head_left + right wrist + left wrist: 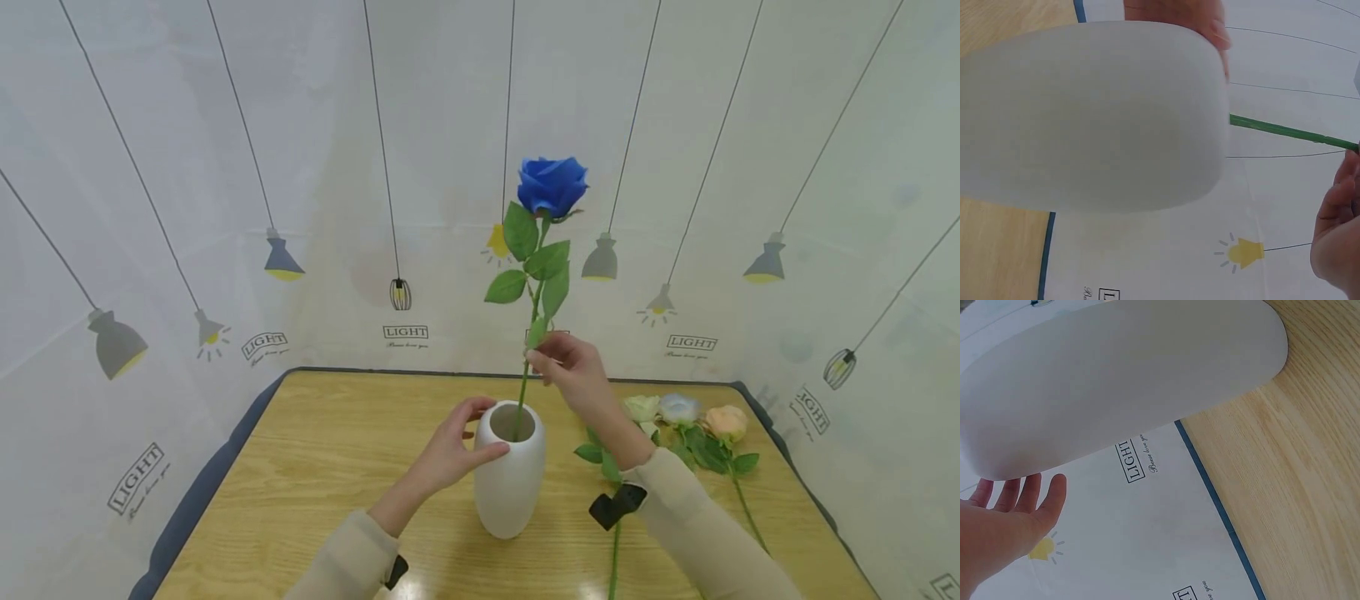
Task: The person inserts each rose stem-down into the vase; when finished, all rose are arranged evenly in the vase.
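Note:
A white vase (510,492) stands upright on the wooden table. My left hand (448,450) holds it at the rim, thumb across the near side and fingers round the left. In the left wrist view, those fingertips (1032,487) lie along the vase's side. With thumb and fingers, my right hand (579,375) pinches the stem of a blue rose (553,185) above the vase. The green stem (1291,131) runs down into the vase's mouth, its lower end hidden inside. Green leaves (547,260) spread below the bloom.
Several flowers lie on the right of the table (337,467): a cream one (642,407), a pale blue one (678,408) and a peach one (725,423), partly behind my right forearm. A white cloth (330,167) printed with lamps surrounds the table.

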`<action>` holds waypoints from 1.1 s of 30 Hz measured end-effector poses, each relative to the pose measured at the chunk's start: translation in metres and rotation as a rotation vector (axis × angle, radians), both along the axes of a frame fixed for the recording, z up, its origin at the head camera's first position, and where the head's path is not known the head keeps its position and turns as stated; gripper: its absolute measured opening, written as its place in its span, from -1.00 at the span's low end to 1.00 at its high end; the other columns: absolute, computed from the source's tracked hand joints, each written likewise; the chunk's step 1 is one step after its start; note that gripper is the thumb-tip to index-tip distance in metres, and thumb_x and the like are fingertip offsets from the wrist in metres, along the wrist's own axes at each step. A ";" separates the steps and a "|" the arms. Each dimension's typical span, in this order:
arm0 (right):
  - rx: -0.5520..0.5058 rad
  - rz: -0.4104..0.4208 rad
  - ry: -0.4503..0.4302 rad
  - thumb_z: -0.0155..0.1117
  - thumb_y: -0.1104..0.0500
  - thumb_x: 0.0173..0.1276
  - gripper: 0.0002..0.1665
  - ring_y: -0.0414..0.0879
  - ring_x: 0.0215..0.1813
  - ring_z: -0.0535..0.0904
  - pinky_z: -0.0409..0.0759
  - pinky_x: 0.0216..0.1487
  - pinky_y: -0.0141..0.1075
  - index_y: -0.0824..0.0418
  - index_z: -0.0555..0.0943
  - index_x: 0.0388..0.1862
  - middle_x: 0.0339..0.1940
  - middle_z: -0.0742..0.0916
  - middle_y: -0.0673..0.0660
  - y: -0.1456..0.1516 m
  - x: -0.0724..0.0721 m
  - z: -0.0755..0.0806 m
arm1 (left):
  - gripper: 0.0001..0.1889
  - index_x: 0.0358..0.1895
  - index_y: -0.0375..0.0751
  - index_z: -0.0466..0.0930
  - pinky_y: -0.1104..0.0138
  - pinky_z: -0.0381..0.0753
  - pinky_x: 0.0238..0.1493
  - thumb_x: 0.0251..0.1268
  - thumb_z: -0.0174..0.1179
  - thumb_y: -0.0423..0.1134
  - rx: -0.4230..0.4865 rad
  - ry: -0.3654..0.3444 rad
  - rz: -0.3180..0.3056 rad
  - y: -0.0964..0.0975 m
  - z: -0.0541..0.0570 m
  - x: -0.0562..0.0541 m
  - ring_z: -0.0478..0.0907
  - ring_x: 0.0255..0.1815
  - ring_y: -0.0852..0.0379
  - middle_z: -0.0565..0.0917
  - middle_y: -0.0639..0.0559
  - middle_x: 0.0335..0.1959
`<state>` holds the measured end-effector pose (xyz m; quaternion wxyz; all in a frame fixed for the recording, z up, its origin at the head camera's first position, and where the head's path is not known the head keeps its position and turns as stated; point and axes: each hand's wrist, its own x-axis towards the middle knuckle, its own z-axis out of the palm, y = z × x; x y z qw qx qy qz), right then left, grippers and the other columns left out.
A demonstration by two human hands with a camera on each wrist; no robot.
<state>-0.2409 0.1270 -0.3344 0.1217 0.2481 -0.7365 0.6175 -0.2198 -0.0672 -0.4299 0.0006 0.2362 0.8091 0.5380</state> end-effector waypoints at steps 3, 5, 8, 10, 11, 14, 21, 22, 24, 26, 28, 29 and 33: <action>0.052 -0.029 -0.022 0.11 0.40 0.22 -0.91 -0.18 -0.51 0.40 0.40 -0.51 -0.40 0.46 0.51 -0.35 -0.52 0.55 0.21 -0.003 0.009 -0.005 | -0.34 0.17 -0.15 0.24 0.12 0.36 -0.04 0.00 0.26 0.02 -0.002 -0.006 0.002 0.000 0.002 0.001 0.29 0.09 0.06 0.37 0.05 0.07; 0.075 -0.043 -0.033 0.12 0.39 0.22 -0.90 -0.20 -0.49 0.40 0.41 -0.48 -0.39 0.46 0.52 -0.34 -0.52 0.55 0.21 -0.004 0.015 -0.008 | -0.33 0.17 -0.15 0.24 0.12 0.36 -0.04 0.00 0.26 0.02 -0.009 -0.011 0.005 0.000 0.003 0.002 0.29 0.10 0.06 0.37 0.05 0.08; 0.101 -0.054 -0.048 0.14 0.37 0.21 -0.91 -0.17 -0.48 0.41 0.42 -0.47 -0.36 0.44 0.53 -0.36 -0.51 0.56 0.23 -0.003 0.018 -0.016 | -0.33 0.17 -0.14 0.23 0.13 0.36 -0.03 0.00 0.26 0.03 -0.018 -0.021 0.010 0.000 0.004 0.002 0.28 0.10 0.07 0.37 0.05 0.08; 0.121 -0.059 -0.060 0.15 0.35 0.21 -0.91 -0.15 -0.46 0.43 0.44 -0.45 -0.37 0.42 0.52 -0.37 -0.51 0.57 0.21 -0.003 0.020 -0.022 | -0.33 0.18 -0.12 0.23 0.14 0.35 -0.02 0.00 0.26 0.04 -0.027 -0.028 0.015 0.001 0.003 0.002 0.28 0.11 0.08 0.36 0.06 0.09; 0.123 -0.056 -0.072 0.15 0.35 0.21 -0.91 -0.14 -0.45 0.43 0.44 -0.44 -0.37 0.41 0.52 -0.37 -0.50 0.57 0.20 -0.003 0.020 -0.024 | -0.33 0.18 -0.12 0.23 0.14 0.35 -0.02 0.00 0.26 0.04 -0.029 -0.031 0.015 0.001 0.003 0.002 0.28 0.11 0.08 0.36 0.06 0.09; 0.122 -0.046 -0.102 0.15 0.35 0.21 -0.92 -0.13 -0.43 0.42 0.45 -0.42 -0.37 0.40 0.52 -0.37 -0.50 0.56 0.15 -0.002 0.022 -0.033 | -0.33 0.18 -0.13 0.22 0.11 0.35 -0.01 0.01 0.25 0.02 -0.024 -0.030 0.011 0.001 0.003 0.002 0.27 0.12 0.06 0.35 0.04 0.10; 0.086 -0.004 -0.093 0.13 0.42 0.19 -0.96 -0.17 -0.52 0.40 0.41 -0.55 -0.41 0.43 0.51 -0.39 -0.53 0.55 0.20 0.001 0.025 -0.047 | -0.35 0.18 -0.23 0.22 0.09 0.35 -0.02 0.04 0.26 -0.08 -0.031 -0.021 0.015 0.002 0.011 0.007 0.27 0.12 -0.02 0.35 -0.06 0.11; 0.089 -0.004 -0.089 0.13 0.42 0.18 -0.96 -0.16 -0.52 0.40 0.41 -0.55 -0.41 0.43 0.51 -0.39 -0.53 0.55 0.21 0.001 0.025 -0.049 | -0.36 0.18 -0.26 0.22 0.08 0.36 -0.02 0.05 0.26 -0.11 -0.027 -0.019 0.012 0.003 0.015 0.009 0.28 0.12 -0.04 0.36 -0.09 0.10; 0.095 -0.010 -0.095 0.13 0.41 0.19 -0.96 -0.15 -0.50 0.40 0.41 -0.55 -0.41 0.42 0.51 -0.39 -0.52 0.55 0.19 0.001 0.026 -0.051 | -0.37 0.17 -0.33 0.21 0.05 0.35 -0.02 0.06 0.25 -0.18 -0.018 -0.021 0.007 0.003 0.024 0.015 0.27 0.11 -0.09 0.35 -0.15 0.10; 0.098 -0.018 -0.104 0.14 0.41 0.18 -0.96 -0.12 -0.48 0.39 0.39 -0.54 -0.42 0.42 0.52 -0.38 -0.51 0.54 0.20 0.002 0.027 -0.053 | -0.39 0.16 -0.38 0.20 0.04 0.35 -0.02 0.07 0.25 -0.23 -0.013 -0.023 0.001 0.004 0.034 0.021 0.27 0.11 -0.12 0.35 -0.19 0.09; 0.109 -0.030 -0.104 0.15 0.41 0.18 -0.96 -0.09 -0.47 0.38 0.37 -0.54 -0.43 0.41 0.52 -0.38 -0.50 0.53 0.20 0.002 0.028 -0.055 | -0.40 0.16 -0.39 0.20 0.06 0.34 -0.02 0.08 0.24 -0.25 -0.013 -0.031 0.000 0.004 0.038 0.024 0.28 0.11 -0.11 0.35 -0.20 0.10; 0.113 -0.037 -0.107 0.16 0.41 0.17 -0.96 -0.08 -0.47 0.38 0.37 -0.54 -0.43 0.40 0.52 -0.38 -0.50 0.52 0.20 0.003 0.028 -0.055 | -0.40 0.16 -0.39 0.20 0.06 0.34 -0.01 0.08 0.24 -0.26 -0.015 -0.033 0.001 0.004 0.038 0.024 0.27 0.11 -0.11 0.35 -0.20 0.10; 0.147 -0.066 -0.093 0.18 0.41 0.15 -0.96 -0.06 -0.47 0.36 0.36 -0.53 -0.42 0.40 0.51 -0.40 -0.47 0.50 0.16 0.003 0.030 -0.056 | -0.39 0.16 -0.38 0.20 0.05 0.35 -0.03 0.07 0.24 -0.25 -0.009 -0.020 -0.005 0.004 0.032 0.020 0.28 0.10 -0.12 0.35 -0.20 0.09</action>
